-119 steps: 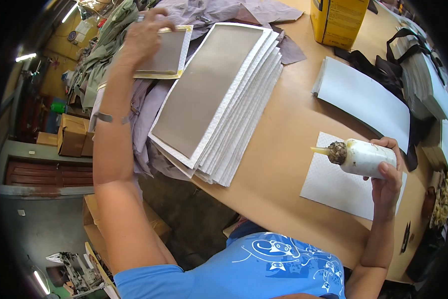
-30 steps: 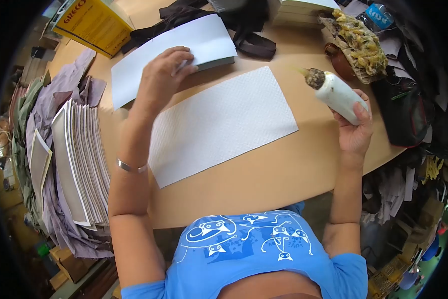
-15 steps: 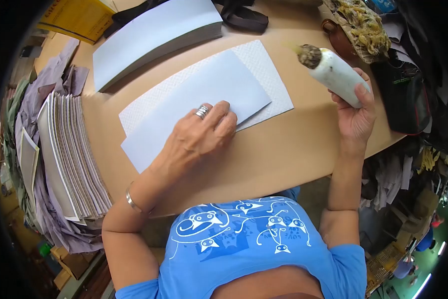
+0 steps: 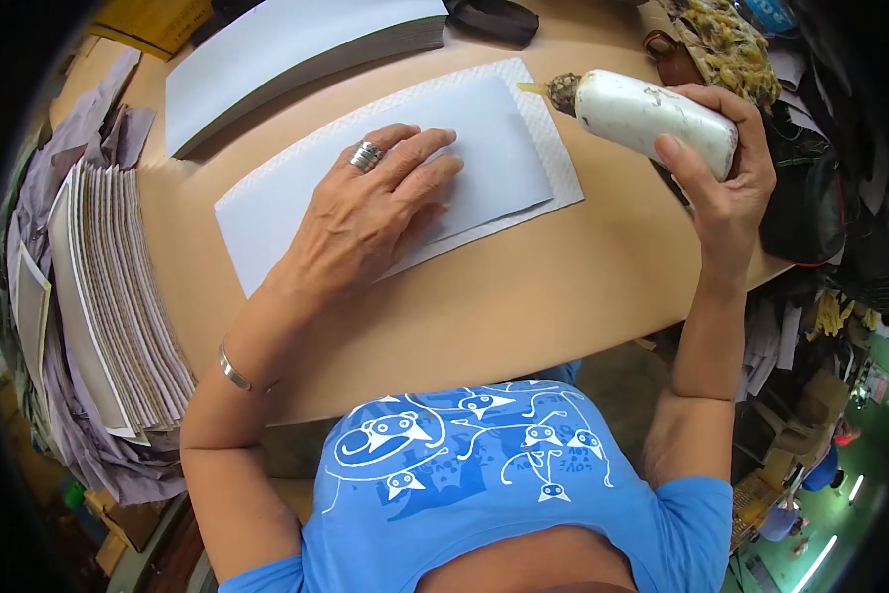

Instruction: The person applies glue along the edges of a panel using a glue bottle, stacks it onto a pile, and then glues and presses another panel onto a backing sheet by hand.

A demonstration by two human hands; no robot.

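My left hand (image 4: 365, 208) lies on a smooth white sheet (image 4: 499, 148), its fingers stretched out and a little apart. Beneath that sheet is a white textured sheet (image 4: 561, 173), whose patterned border shows along the top and right edges. Over the right part of the table, my right hand (image 4: 736, 188) grips a white glue bottle (image 4: 627, 107), tilted on its side. The bottle's neck is crusted brown, and its yellowish nozzle (image 4: 533, 88) points left, just above the upper right corner of the sheets.
A thick stack of white sheets (image 4: 286, 59) lies at the back of the tan table (image 4: 484, 306). Several panels (image 4: 118, 287) stand packed at the left, beside lilac cloth. A yellow box (image 4: 148, 25), dark strap (image 4: 494, 20), glue-crusted block (image 4: 726, 44) and black pouch (image 4: 805, 212) line the edges.
The smooth sheet has shifted up and left, now lining up more closely with the textured sheet. My left hand moved with it and its fingers spread. The bottle tipped flatter, its nozzle moving left.
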